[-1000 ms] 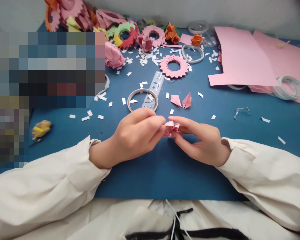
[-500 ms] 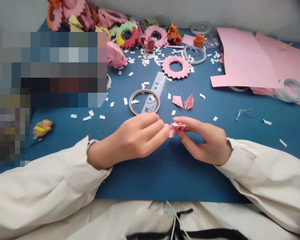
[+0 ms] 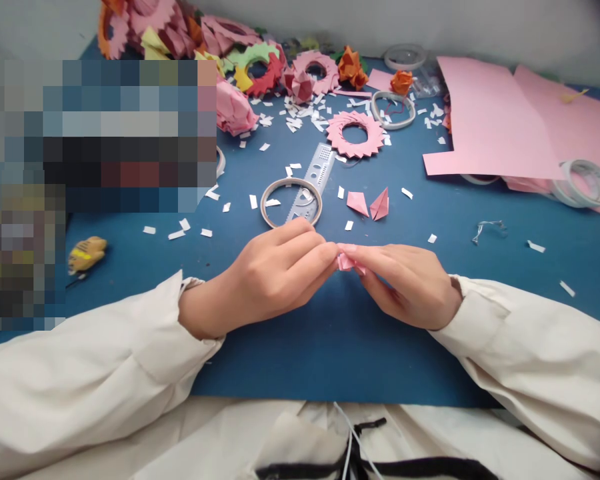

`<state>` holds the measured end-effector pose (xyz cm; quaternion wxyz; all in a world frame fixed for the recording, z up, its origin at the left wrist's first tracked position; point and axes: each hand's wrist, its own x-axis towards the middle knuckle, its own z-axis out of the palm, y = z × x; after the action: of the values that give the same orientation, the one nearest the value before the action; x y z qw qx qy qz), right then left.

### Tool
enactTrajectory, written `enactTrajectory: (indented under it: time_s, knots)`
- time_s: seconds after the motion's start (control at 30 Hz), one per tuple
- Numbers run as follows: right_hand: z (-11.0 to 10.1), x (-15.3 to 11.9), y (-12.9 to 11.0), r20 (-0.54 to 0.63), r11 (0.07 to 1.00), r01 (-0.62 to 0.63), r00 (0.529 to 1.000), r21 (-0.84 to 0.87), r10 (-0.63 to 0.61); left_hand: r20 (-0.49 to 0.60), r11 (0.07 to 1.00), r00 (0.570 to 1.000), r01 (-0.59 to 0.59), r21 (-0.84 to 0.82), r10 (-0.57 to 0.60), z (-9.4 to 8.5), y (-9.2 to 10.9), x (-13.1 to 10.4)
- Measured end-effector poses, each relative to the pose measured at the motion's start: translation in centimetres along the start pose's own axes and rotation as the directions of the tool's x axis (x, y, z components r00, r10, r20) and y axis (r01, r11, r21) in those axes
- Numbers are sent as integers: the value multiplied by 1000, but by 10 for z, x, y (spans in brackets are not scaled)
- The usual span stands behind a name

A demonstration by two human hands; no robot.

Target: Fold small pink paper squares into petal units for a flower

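Note:
Between my fingertips is a small pink folded paper piece [image 3: 347,263], partly covered by them. My left hand [image 3: 275,267] pinches it from the left, fingers curled together. From the right, my right hand [image 3: 405,277] grips it too, its fingers stretched over the top and the thumb below. Just beyond my hands lie two pink folded paper units, a flat one [image 3: 357,203] and a pointed one [image 3: 380,204]. A roll of tape [image 3: 266,215] rests on a clear plastic ruler [image 3: 321,167] past my left knuckles.
A pink paper ring [image 3: 337,137] lies farther back among white paper scraps [image 3: 294,124]. Pink sheets [image 3: 500,120] and tape rolls [image 3: 587,183] are at the right. Folded paper pieces [image 3: 225,33] crowd the back left. A yellow striped object [image 3: 87,255] sits at left.
My right fingers have moved from the side of the pink piece to over its top, meeting my left fingertips, so less of it shows. The view has shifted slightly.

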<state>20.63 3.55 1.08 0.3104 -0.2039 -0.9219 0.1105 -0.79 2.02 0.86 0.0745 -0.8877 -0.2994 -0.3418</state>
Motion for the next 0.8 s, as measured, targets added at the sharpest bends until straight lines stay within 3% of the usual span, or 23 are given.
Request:
enactTrajectory:
  time_s: [0.3,0.6,0.8]
  knots:
    - [2,-1,-1,-21,998,-14,1000,66,15,-20,999,999,-40,13,40,2,-1,0]
    - [4,-2,-9,-34,994,-56,998,94,60,42,1000,999,26,5,-26,1,6,4]
    - [3,2,-15,-48,909,-262,955,323,293,32,977,984,179,-115,-176,-1,11,7]
